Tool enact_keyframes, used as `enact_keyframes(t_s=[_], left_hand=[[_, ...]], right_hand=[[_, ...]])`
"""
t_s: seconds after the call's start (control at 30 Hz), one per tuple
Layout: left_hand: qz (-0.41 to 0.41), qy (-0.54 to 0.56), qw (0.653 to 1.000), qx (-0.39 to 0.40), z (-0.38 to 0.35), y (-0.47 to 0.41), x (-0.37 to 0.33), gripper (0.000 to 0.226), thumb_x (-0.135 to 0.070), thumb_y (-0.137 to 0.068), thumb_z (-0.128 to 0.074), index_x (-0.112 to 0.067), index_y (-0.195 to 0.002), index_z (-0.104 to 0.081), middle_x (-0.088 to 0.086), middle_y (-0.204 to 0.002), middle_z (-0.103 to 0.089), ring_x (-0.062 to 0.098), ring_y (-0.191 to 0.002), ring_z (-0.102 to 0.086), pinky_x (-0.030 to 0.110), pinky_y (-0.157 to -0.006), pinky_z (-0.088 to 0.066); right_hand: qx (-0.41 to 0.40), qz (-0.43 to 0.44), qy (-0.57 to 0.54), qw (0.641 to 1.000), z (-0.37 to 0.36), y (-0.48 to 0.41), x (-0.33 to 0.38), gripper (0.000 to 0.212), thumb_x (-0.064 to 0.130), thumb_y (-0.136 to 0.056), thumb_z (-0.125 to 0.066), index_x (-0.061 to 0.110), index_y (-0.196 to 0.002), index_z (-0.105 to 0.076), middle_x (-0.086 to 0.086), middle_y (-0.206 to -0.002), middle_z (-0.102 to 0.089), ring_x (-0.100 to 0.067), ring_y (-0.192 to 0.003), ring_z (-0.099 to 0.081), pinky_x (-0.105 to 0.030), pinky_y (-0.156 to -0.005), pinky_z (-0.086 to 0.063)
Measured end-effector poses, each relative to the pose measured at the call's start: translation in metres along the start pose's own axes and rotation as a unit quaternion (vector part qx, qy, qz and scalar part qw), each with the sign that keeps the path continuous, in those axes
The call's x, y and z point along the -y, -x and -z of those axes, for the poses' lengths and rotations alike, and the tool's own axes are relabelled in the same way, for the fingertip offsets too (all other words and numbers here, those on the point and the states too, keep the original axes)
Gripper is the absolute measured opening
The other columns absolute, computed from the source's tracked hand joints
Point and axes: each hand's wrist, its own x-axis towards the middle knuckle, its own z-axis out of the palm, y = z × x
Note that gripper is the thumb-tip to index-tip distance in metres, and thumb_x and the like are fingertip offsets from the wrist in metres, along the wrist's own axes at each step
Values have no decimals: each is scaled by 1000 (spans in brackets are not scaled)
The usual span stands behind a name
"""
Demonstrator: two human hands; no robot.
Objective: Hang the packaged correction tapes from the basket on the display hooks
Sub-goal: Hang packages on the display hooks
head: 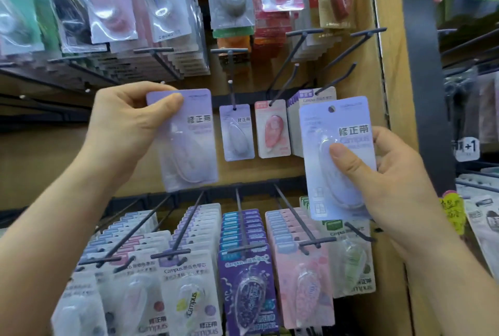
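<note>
My left hand [127,130] grips the top corner of a lilac packaged correction tape [191,152], held upright in front of the middle row of hooks. My right hand [383,173] holds a second lilac correction tape pack [337,130], thumb pressed on its clear blister, hanging hole showing at its top. Behind them a single lilac pack [237,131] hangs at the back of a long hook [230,87], with a pink pack [273,129] on the neighbouring hook. No basket is in view.
Full rows of packaged tapes hang above [162,11] and below [243,268] on a wooden display panel [359,65]. Long dark hooks [294,52] jut out toward me at middle right. A dark upright post [421,79] borders the panel on the right.
</note>
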Motion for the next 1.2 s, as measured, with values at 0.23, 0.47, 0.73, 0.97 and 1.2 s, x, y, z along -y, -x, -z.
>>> enact_keyframes(t_s=[0.23, 0.47, 0.73, 0.97, 1.2], left_hand=[[-14, 38, 999, 29, -34, -9, -3, 9, -15, -88, -72, -24, -88, -72, -16, -76, -72, -2, -71, -65, 17, -64, -51], [1, 16, 996, 92, -47, -22, -7, 8, -16, -93, -67, -22, -94, -73, -8, -85, -74, 2, -75, -69, 21, -66, -54], [198, 130, 968, 78, -65, -24, -6, 18, -19, -96, -56, -19, -88, -72, 3, -81, -73, 17, -70, -66, 34, -69, -51], [235, 112, 954, 147, -43, 5, 26, 24, -28, -101, -52, -22, -123, -57, 0, -108, -73, 17, -89, -73, 32, -71, -56], [234, -14, 964, 126, -55, -15, 51, 17, -26, -99, -56, -15, -101, -69, 1, -93, -75, 15, -80, -73, 29, -65, -59]], right_hand=[[56, -27, -46, 997, -22, -2, 0, 30, 29, -72, -71, 20, -101, -71, 2, -91, -78, -16, -81, -75, -23, -63, -59], [135, -66, -88, 985, -41, -12, -2, 36, 23, -70, -72, 15, -105, -71, 0, -101, -77, -16, -92, -74, -25, -75, -59], [175, -108, -107, 973, -61, -27, -13, 36, 23, -72, -71, 14, -107, -70, -3, -106, -76, -19, -99, -73, -31, -85, -59], [155, -120, -41, 980, -71, -35, -21, 31, 32, -77, -72, 19, -106, -71, 5, -102, -77, -14, -94, -74, -32, -81, -59], [147, -114, 106, 977, -81, -42, -25, 24, 35, -94, -64, 24, -115, -67, 8, -106, -74, -10, -97, -70, -36, -87, -56]])
